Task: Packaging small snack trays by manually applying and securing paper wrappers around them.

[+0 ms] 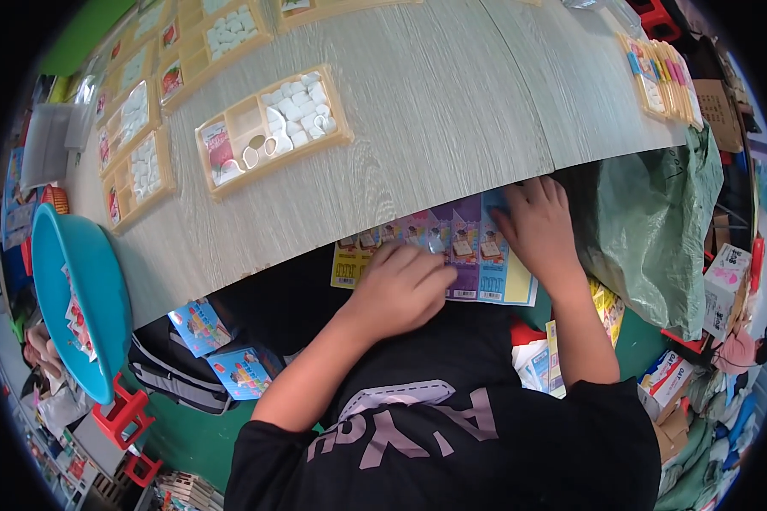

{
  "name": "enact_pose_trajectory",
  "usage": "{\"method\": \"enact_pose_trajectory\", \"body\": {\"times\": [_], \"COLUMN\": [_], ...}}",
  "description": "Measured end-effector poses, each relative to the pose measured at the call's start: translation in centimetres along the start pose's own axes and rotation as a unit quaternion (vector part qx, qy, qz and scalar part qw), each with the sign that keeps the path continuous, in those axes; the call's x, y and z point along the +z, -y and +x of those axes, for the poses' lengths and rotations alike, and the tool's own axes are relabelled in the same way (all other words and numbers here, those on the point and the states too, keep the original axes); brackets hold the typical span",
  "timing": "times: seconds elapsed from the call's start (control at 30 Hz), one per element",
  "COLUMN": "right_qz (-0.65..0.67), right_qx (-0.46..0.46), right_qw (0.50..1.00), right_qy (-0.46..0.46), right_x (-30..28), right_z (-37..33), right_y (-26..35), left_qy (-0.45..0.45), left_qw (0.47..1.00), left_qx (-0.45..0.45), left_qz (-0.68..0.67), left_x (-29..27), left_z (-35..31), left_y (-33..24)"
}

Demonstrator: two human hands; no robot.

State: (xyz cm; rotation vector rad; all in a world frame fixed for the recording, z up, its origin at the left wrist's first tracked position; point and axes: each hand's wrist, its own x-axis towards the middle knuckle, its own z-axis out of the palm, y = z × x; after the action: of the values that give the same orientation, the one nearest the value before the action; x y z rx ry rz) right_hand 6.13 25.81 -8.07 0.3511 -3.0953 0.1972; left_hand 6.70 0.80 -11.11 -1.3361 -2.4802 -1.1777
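Lying just below the edge of the table [443,111], the printed sheet [465,249] is looking light, bendy and easily creased, best held by its sides, while the left hand [406,285] is resting half-curled on it and the right hand [537,223] loosely spread at its right side, grips unclear.

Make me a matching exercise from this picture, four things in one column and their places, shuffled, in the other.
Things:
1. printed sheet
2. tray with white pieces and a spoon shape
3. basin
4. plastic bag

Places:
A. beyond the tabletop's left edge
B. right of the right hand
C. partly covered by the left hand
D. on the tabletop

Pairs: 1-C, 2-D, 3-A, 4-B.
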Motion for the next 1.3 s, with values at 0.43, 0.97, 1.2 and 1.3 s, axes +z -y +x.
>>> {"method": "enact_pose_trajectory", "body": {"times": [0.43,0.97,1.2,1.3], "right_qz": [0.195,0.280,0.263,0.265], "right_qx": [0.040,-0.120,-0.146,-0.135], "right_qw": [0.980,0.949,0.947,0.949], "right_qy": [0.002,-0.085,-0.112,-0.104], "right_x": [2.0,-1.5,0.2,2.2], "right_z": [-2.2,-1.8,-0.1,0.5], "right_y": [-2.9,0.7,3.6,4.2], "left_qy": [0.002,0.207,0.217,0.226], "left_qw": [0.983,0.949,0.916,0.885], "left_qx": [-0.174,-0.232,-0.335,-0.407], "left_qz": [0.055,-0.057,-0.046,-0.027], "left_x": [3.4,-9.3,-8.8,-7.5], "left_z": [3.3,5.3,4.3,2.4], "left_y": [8.1,-3.2,-1.6,0.0]}}
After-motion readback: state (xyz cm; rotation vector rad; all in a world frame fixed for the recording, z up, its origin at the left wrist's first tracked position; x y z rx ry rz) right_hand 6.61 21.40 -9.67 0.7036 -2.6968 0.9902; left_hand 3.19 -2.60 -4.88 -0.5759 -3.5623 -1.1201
